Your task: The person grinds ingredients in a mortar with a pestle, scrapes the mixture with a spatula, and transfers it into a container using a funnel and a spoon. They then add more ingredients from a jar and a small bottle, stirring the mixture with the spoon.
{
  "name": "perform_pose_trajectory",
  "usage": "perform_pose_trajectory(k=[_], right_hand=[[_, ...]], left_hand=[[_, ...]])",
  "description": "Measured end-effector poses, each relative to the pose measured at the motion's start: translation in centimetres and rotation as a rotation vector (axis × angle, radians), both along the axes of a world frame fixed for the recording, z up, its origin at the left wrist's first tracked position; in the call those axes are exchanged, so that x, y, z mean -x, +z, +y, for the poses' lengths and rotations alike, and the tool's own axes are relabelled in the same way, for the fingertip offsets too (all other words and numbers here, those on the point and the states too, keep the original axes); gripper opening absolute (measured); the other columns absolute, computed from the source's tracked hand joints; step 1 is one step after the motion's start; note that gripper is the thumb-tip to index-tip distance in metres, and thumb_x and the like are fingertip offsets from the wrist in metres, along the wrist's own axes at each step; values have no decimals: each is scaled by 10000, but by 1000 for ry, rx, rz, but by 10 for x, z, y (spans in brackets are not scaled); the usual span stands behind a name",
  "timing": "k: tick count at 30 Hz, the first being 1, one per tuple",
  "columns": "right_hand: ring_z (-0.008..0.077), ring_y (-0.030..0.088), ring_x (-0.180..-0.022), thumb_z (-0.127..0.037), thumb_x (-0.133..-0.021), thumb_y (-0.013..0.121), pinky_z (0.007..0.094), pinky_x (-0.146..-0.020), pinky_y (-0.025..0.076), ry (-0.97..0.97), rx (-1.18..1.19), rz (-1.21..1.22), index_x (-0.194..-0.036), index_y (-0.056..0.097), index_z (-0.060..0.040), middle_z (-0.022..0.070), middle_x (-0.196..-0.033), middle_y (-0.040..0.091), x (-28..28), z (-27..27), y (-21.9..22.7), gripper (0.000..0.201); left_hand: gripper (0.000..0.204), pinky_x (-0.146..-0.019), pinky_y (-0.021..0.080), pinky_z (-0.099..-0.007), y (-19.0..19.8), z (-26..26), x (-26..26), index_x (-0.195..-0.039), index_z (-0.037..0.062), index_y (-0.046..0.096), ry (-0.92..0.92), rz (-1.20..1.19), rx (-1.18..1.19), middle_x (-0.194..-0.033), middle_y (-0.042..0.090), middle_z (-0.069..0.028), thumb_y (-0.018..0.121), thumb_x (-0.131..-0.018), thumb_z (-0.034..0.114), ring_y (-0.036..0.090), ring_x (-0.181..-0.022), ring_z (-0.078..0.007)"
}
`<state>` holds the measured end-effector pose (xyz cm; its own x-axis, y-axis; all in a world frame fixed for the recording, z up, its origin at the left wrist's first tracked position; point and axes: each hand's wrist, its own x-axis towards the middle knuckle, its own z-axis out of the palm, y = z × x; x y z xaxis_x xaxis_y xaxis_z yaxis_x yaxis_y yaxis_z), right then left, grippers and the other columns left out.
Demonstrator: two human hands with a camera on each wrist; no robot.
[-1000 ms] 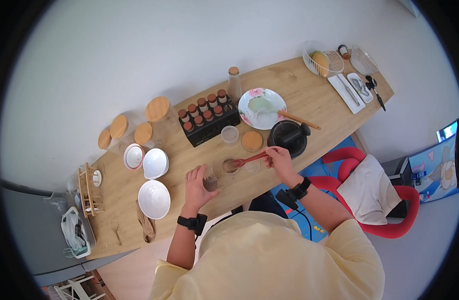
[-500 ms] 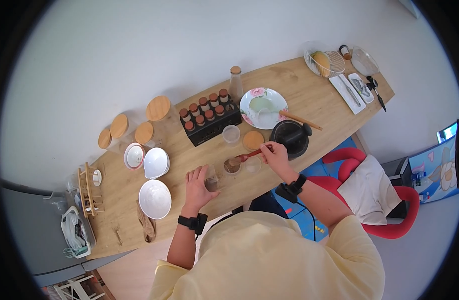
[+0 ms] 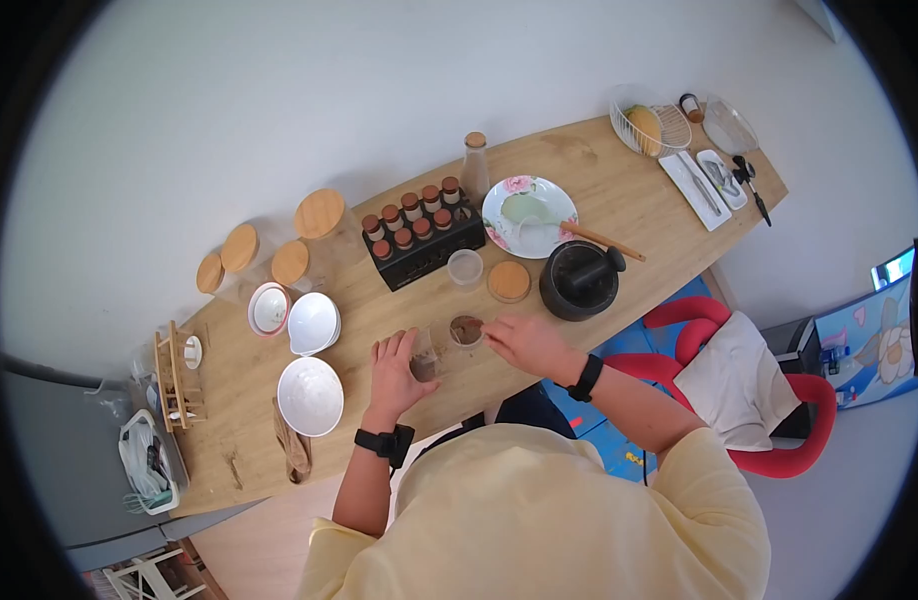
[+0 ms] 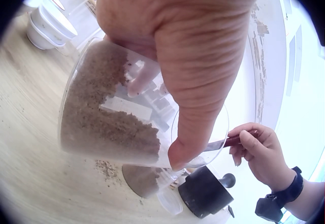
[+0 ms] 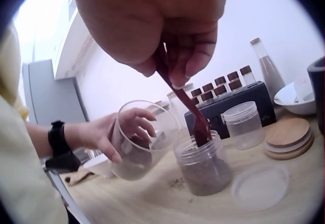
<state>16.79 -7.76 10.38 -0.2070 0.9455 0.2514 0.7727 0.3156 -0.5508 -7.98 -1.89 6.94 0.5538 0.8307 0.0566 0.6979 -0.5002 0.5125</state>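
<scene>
My left hand (image 3: 394,380) grips a clear glass jar (image 4: 111,117) partly filled with brown, coarse powder; in the right wrist view the jar leans, its mouth towards a small plastic jar (image 5: 205,170). That jar stands on the table with similar powder inside. Between thumb and fingers my right hand (image 3: 529,345) pinches a dark red spoon (image 5: 185,99), whose lower end dips into the plastic jar's mouth. A translucent lid (image 5: 261,186) lies beside the plastic jar, and a few spilled grains dot the wood by its base.
Behind the hands stand a second plastic jar (image 3: 465,266), a wooden lid (image 3: 509,282) and a black rack of spice bottles (image 3: 424,252). A black mortar with pestle (image 3: 579,285) and a floral plate (image 3: 504,200) are to the right. White bowls (image 3: 311,395) sit at left.
My right hand has come down and left, lowering the spoon deeper into the small plastic jar. The left hand keeps its grip on the glass jar in nearly the same place.
</scene>
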Motion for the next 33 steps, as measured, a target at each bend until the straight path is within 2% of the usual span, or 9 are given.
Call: perform_pose_trajectory(k=[1, 5, 8, 10, 17, 20, 22, 25, 33], right_hand=[[300, 604, -760, -187, -856, 576, 380, -660, 486, 114, -34, -192, -956, 608, -35, 132, -868, 637, -1, -2, 0, 185], [297, 603, -765, -164, -850, 584, 362, -660, 488, 92, -115, -47, -957, 610, -43, 115, -857, 629, -5, -11, 12, 164], [297, 596, -760, -135, -836, 602, 345, -664, 487, -46, -164, 268, -979, 609, -37, 109, -837, 614, -7, -21, 28, 173], [242, 592, -725, -73, -798, 633, 314, -622, 474, -44, 34, 532, -994, 610, -35, 102, -812, 590, -4, -20, 30, 202], [253, 565, -642, -76, -852, 574, 299, -573, 447, 85, -125, 353, -997, 610, -42, 111, -776, 574, 27, -15, 0, 153], [201, 558, -613, -108, -889, 546, 283, -565, 448, 23, 31, 454, -983, 602, -15, 81, -747, 578, 34, -20, -5, 144], [134, 551, -597, -158, -910, 535, 262, -555, 454, -202, 441, 955, -948, 604, 9, 49, -719, 579, 41, -20, -18, 185], [94, 540, -592, -194, -923, 522, 241, -550, 458, -294, 619, 1190, -935, 607, 15, 28, -707, 574, 41, -15, -30, 227], [107, 532, -595, -239, -909, 536, 237, -563, 445, -452, 768, 1437, -876, 607, -30, 30, -708, 574, 31, -16, -42, 223]], left_hand=[[889, -1025, 267, -468, 0, 0, 0, -1242, 70, 445, -2, 1, 4, -1206, 499, -143, 833, -461, 247, 448, -1124, -311], [887, -989, 307, -439, 1, -1, 2, -1222, 67, 453, 4, -8, -65, -1164, 515, -148, 838, -439, 228, 464, -1097, -319], [883, -981, 324, -430, 0, -3, 5, -1222, 67, 453, 16, -61, -72, -1166, 513, -150, 837, -440, 211, 466, -1093, -321], [881, -966, 350, -422, 2, -3, 5, -1223, 63, 451, -3, -157, -58, -1171, 509, -153, 837, -441, 189, 465, -1092, -327], [873, -951, 371, -421, 8, -5, -1, -1221, 62, 447, -7, -245, 2, -1177, 502, -167, 840, -449, 174, 459, -1095, -349], [871, -934, 378, -423, 13, -5, -5, -1213, 59, 449, 52, -237, -105, -1156, 507, -168, 838, -441, 169, 464, -1080, -350], [858, -917, 381, -427, 17, -6, -6, -1207, 57, 451, 14, -201, -129, -1137, 511, -162, 831, -447, 174, 469, -1057, -350], [847, -907, 383, -423, 17, -9, -8, -1202, 54, 454, 12, -166, -127, -1128, 512, -158, 825, -453, 191, 472, -1039, -343], [854, -927, 360, -430, 15, -11, -10, -1198, 52, 458, -43, -160, -173, -1139, 505, -158, 826, -443, 209, 469, -1033, -338]])
